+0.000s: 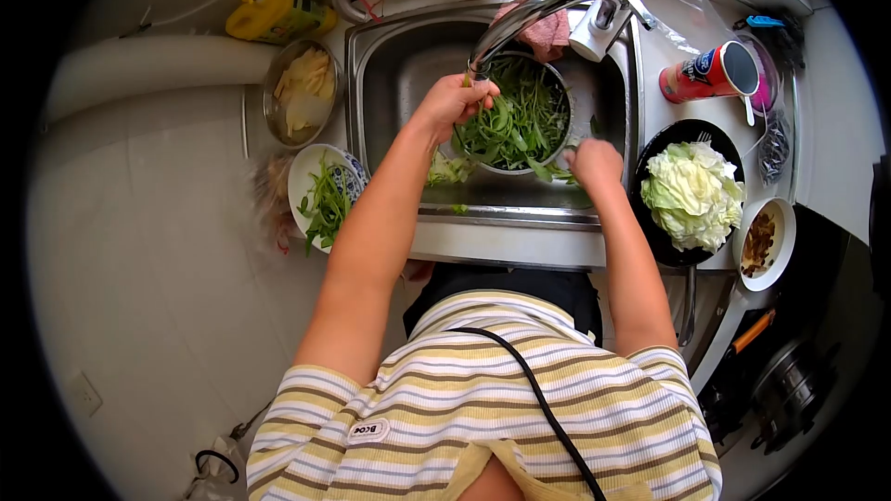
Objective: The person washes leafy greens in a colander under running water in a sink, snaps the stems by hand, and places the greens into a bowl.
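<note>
A metal bowl (568, 102) full of leafy greens (520, 121) sits in the steel sink (390, 65). At the bowl's upper left, just under the faucet's end, my left hand (455, 102) is closed round a stem of greens. My right hand (596, 163) is closed at the bowl's lower right, close to a few loose leaves; what it grips, if anything, is too small to tell. Loose leaves lie on the sink floor left of the bowl. More greens (327, 204) rest in a white and blue bowl (299, 187) left of the sink.
The faucet (520, 23) arches over the sink. At the right are a lettuce (694, 195) in a black pan (664, 134), a red canister (691, 79) and a white pan (787, 232). At the left are a bowl of pale slices (306, 83) and a yellow bottle (274, 17).
</note>
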{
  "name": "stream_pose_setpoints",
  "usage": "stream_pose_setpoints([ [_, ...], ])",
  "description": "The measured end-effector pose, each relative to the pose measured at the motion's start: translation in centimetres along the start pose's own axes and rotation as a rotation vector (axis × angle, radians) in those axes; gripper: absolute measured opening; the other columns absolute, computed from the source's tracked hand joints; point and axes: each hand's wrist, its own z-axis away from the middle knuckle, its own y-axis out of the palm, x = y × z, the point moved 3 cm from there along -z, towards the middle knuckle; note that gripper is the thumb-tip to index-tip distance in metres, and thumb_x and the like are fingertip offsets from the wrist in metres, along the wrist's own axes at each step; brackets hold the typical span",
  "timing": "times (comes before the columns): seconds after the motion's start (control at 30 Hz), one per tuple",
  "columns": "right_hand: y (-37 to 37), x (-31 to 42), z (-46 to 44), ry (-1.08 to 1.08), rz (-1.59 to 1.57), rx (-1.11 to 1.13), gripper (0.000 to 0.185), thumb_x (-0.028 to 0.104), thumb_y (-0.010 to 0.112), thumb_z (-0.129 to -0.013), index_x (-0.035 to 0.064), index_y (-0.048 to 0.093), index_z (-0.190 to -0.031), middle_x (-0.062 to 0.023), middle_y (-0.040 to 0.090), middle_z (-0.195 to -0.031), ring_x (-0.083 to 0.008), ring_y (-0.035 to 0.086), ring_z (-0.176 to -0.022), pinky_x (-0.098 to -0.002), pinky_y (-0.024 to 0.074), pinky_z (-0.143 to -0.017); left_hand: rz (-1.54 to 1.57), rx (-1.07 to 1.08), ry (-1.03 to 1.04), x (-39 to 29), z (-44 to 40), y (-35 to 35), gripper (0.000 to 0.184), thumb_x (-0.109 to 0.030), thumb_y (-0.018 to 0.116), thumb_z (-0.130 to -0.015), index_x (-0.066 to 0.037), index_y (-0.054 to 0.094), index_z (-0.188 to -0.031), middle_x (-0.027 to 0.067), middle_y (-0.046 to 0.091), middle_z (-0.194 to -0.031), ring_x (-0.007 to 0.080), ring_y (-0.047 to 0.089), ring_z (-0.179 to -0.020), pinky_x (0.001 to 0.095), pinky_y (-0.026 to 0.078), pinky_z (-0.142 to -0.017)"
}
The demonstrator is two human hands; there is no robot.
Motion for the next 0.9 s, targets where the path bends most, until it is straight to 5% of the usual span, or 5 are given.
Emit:
stream_pose_setpoints([
  [0.07,2.5,-2.2,0.6,-0.038,0.480,0.193,0.025,0.021,0.063,-0.074,0.0031,0.066,-0.092,-0.0166,0.063,-0.090,-0.0278,0.062,-0.081,-0.0391,0.0491,-0.073,0.003,0.029,-0.006,0.0,-0.1,0.0,0.015,-0.019,0.053,-0.087,-0.008,0.063,-0.085,-0.0058,0.054,-0.065,0.0017,0.035,-0.050,0.0173,0.023,-0.043],
  [0.33,-4.4,11.2,-2.5,-0.900,-0.297,-0.393,0.023,0.012,0.063,-0.069,0.0083,0.063,-0.091,-0.0115,0.059,-0.090,-0.0293,0.055,-0.088,-0.0373,0.0447,-0.078,-0.120,0.193,-0.081,0.2,0.3,0.6,0.015,-0.022,0.055,-0.085,-0.012,0.064,-0.079,-0.0070,0.052,-0.062,0.0016,0.035,-0.049,0.0193,0.022,-0.045],
  [0.6,-2.2,12.8,-3.8,-0.718,-0.475,-0.270,0.016,0.015,0.057,-0.070,0.0044,0.055,-0.058,-0.0118,0.056,-0.059,-0.0291,0.056,-0.055,-0.0350,0.0464,-0.053,0.001,0.068,0.060,-0.6,0.6,0.5,0.015,-0.020,0.059,-0.084,-0.012,0.059,-0.072,-0.0052,0.051,-0.061,0.0026,0.035,-0.049,0.0189,0.022,-0.044],
  [0.67,-0.3,9.7,-5.3,-0.093,-1.198,-0.067,0.018,0.017,0.057,-0.071,0.0020,0.058,-0.061,-0.0147,0.060,-0.063,-0.0301,0.058,-0.057,-0.0314,0.0475,-0.055,0.086,0.143,0.107,-0.9,1.0,0.8,0.017,-0.020,0.059,-0.084,-0.011,0.058,-0.070,-0.0046,0.050,-0.061,0.0029,0.035,-0.048,0.0184,0.023,-0.044],
  [0.9,2.6,-2.1,0.6,-0.030,0.417,0.170,0.022,0.013,0.051,-0.077,0.0056,0.066,-0.090,-0.0160,0.063,-0.089,-0.0299,0.059,-0.089,-0.0377,0.0497,-0.072,0.238,0.107,0.153,-0.1,-1.0,-0.7,0.011,-0.016,0.046,-0.091,-0.007,0.052,-0.087,0.0000,0.049,-0.064,0.0126,0.050,-0.061,0.0256,0.042,-0.057],
])
